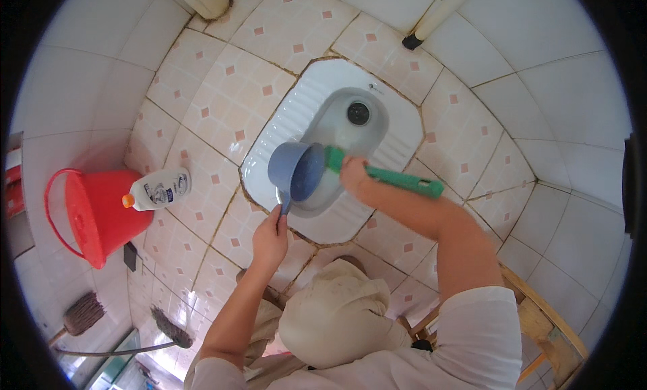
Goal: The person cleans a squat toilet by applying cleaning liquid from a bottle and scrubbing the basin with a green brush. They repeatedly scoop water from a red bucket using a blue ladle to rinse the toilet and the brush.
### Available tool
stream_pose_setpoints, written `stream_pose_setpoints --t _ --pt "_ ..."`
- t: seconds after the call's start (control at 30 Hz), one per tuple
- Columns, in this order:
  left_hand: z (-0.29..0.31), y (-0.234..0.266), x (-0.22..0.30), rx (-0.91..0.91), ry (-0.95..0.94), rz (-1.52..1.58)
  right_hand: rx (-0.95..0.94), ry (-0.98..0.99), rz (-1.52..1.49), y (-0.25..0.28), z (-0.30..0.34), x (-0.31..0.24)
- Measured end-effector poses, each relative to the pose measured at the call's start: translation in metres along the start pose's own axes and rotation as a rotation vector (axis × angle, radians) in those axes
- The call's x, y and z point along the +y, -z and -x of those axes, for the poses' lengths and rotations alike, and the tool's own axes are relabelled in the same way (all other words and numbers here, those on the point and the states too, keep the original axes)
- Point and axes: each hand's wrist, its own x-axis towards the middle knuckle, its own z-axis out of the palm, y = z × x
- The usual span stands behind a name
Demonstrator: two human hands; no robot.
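My left hand (pixel 271 238) is closed round the handle of a blue-grey plastic dipper (pixel 286 166), tilted over the squat toilet (pixel 269 137) so its mouth faces right. In my right hand (pixel 355 177) is a green-handled brush (pixel 404 181), its handle pointing right. The brush's green head end comes close to the dipper's rim; its bristles are hidden, and I cannot tell whether the two touch. Both are above the white basin, whose dark round drain (pixel 358 112) shows at the far end.
At left, a red bucket (pixel 101 211) stands beside a white bottle with an orange cap (pixel 158 189). Two brush or broom heads (pixel 84 314) are at lower left. Pipes (pixel 441 16) rise at the back. A wooden chair (pixel 549 316) is close behind me at right.
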Motion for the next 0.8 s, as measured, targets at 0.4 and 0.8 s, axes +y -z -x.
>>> stream_pose_setpoints --t 0.4,0.8 --pt "0.037 0.011 -0.023 0.194 -0.160 -0.421 0.180 0.041 -0.509 0.008 -0.002 -0.075" --pt "0.030 0.028 0.003 0.276 -0.228 -0.269 0.089 -0.762 -0.473 -0.074 -0.106 0.058"
